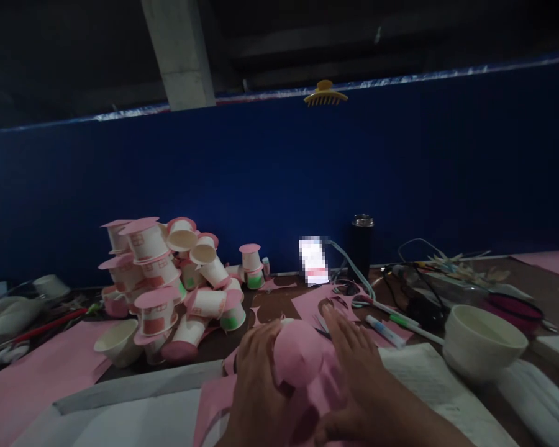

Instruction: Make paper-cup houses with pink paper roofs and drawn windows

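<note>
Half curled, left hand (261, 375) touches pink disc (298, 352) — right hand (361, 369) spread.

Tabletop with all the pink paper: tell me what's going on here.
A person is handling a pink round piece. The left grip is against its left side; the right grip is spread open by its right side. Whether anything sits beneath the piece is hard to tell. To the left is a pile of white cups with pink tops, some upright, some tipped over. Loose pink paper lies around, and a lit phone stands near the blue partition.
</note>
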`<state>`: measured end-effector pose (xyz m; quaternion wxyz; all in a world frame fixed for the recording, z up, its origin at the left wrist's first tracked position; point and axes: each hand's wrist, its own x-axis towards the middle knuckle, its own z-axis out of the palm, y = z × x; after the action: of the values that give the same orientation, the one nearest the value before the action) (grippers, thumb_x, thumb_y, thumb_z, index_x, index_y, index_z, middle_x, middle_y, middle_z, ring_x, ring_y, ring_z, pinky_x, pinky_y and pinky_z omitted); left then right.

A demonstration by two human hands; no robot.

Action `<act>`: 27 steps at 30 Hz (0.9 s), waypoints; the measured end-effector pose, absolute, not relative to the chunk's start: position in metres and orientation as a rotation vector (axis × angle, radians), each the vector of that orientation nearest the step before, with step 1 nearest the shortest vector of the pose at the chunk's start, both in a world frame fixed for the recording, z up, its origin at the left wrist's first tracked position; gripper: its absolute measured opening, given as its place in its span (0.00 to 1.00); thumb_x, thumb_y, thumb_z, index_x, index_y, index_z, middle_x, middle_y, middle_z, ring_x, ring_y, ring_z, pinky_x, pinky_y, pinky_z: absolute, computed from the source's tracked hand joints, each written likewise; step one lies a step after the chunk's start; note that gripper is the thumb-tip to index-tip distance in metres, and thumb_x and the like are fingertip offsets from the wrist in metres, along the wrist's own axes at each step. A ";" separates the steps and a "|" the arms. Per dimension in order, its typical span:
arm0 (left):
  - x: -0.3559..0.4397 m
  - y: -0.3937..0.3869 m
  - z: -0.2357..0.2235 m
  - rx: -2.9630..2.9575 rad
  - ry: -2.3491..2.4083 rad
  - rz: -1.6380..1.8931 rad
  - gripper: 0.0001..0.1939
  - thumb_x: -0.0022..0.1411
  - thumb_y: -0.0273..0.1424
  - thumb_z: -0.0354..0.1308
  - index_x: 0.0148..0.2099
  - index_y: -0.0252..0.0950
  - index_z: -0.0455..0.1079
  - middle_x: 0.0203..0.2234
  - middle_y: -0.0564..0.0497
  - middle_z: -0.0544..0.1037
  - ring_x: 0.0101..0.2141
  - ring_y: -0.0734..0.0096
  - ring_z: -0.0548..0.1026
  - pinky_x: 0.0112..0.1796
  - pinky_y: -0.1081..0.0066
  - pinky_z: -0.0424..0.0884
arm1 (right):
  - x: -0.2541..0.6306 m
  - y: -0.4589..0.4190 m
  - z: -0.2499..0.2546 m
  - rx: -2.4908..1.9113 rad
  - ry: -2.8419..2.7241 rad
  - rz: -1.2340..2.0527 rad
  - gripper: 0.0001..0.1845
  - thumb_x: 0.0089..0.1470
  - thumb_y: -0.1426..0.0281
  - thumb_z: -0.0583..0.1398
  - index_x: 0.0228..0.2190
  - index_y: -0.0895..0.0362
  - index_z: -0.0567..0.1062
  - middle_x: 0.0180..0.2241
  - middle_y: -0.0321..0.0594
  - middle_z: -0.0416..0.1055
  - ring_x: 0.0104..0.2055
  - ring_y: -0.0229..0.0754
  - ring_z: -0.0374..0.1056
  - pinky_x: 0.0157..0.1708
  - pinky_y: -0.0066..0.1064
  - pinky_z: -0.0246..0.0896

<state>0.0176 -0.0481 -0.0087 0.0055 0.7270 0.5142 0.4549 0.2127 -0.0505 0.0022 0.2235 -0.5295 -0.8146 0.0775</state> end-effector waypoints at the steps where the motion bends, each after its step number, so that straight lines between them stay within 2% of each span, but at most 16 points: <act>1: 0.015 -0.047 -0.011 2.329 1.622 1.469 0.30 0.46 0.30 0.58 0.55 0.34 0.64 0.48 0.40 0.72 0.50 0.48 0.67 0.48 0.50 0.65 | 0.212 -0.049 0.001 -1.470 -2.220 0.248 0.79 0.26 0.45 0.67 0.63 0.59 0.26 0.66 0.62 0.35 0.66 0.66 0.30 0.60 0.60 0.35; 3: 0.012 -0.045 -0.015 2.420 1.613 1.508 0.35 0.45 0.29 0.58 0.58 0.33 0.59 0.52 0.39 0.68 0.54 0.48 0.62 0.52 0.48 0.61 | 0.210 -0.048 0.000 -1.497 -2.150 0.320 0.75 0.29 0.49 0.68 0.64 0.57 0.28 0.66 0.60 0.36 0.66 0.64 0.31 0.59 0.59 0.38; 7: 0.010 -0.045 -0.017 2.524 1.566 1.542 0.36 0.46 0.29 0.58 0.59 0.34 0.55 0.53 0.40 0.66 0.55 0.50 0.60 0.52 0.50 0.60 | 0.208 -0.051 0.000 -1.495 -2.030 0.508 0.70 0.32 0.60 0.70 0.64 0.53 0.31 0.67 0.52 0.32 0.67 0.57 0.30 0.60 0.51 0.44; 11: 0.009 -0.043 -0.017 2.512 1.606 1.544 0.32 0.49 0.28 0.56 0.58 0.34 0.56 0.53 0.41 0.67 0.54 0.52 0.62 0.52 0.53 0.61 | 0.205 -0.055 0.008 -1.397 -1.983 0.751 0.74 0.27 0.56 0.71 0.64 0.54 0.32 0.67 0.53 0.31 0.67 0.58 0.32 0.60 0.50 0.44; 13: 0.007 -0.041 -0.020 2.549 1.586 1.503 0.29 0.52 0.29 0.55 0.58 0.35 0.57 0.52 0.42 0.68 0.54 0.53 0.63 0.51 0.53 0.62 | 0.202 -0.056 0.011 -1.328 -1.930 0.822 0.72 0.30 0.57 0.71 0.64 0.54 0.32 0.66 0.55 0.33 0.67 0.58 0.35 0.60 0.51 0.44; 19: 0.006 -0.036 -0.028 2.665 1.455 1.480 0.30 0.59 0.41 0.53 0.60 0.34 0.54 0.52 0.39 0.68 0.53 0.52 0.64 0.52 0.52 0.61 | 0.192 -0.055 0.007 -1.248 -1.747 0.778 0.62 0.41 0.55 0.66 0.64 0.53 0.33 0.66 0.54 0.38 0.66 0.56 0.37 0.60 0.54 0.45; 22: 0.009 -0.035 -0.031 2.689 1.472 1.478 0.29 0.60 0.42 0.52 0.59 0.34 0.55 0.52 0.38 0.68 0.53 0.53 0.65 0.51 0.52 0.61 | 0.189 -0.054 0.005 -1.273 -1.701 0.762 0.59 0.43 0.53 0.65 0.64 0.53 0.36 0.66 0.54 0.38 0.67 0.56 0.37 0.60 0.55 0.43; 27: 0.013 -0.035 -0.032 2.710 1.513 1.389 0.31 0.60 0.42 0.53 0.60 0.33 0.54 0.53 0.39 0.67 0.53 0.53 0.64 0.51 0.52 0.59 | 0.186 -0.053 0.007 -1.319 -1.710 0.782 0.60 0.41 0.52 0.65 0.64 0.58 0.38 0.66 0.54 0.38 0.67 0.54 0.37 0.61 0.51 0.41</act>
<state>0.0130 -0.0354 -0.0318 -0.1288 0.7904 0.4412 0.4051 0.1864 -0.0528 0.0066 0.4099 -0.5238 -0.6791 0.3105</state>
